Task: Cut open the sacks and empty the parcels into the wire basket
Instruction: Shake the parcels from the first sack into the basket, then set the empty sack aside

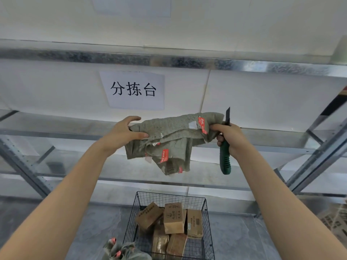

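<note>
A limp grey-green woven sack (169, 139) with red tags hangs folded in the air between my hands, above the black wire basket (208, 220). My left hand (124, 135) grips its left end. My right hand (231, 139) holds the sack's right end together with a green-handled utility knife (224, 156), blade pointing up. Several brown cardboard parcels (172, 218) lie in the basket on the grey table.
Another grey sack (124, 250) with red tags lies at the basket's near left corner. Metal shelf rails (187, 61) and slanted frame posts (315, 160) stand behind and to the right. A paper sign (133, 90) hangs on the white wall.
</note>
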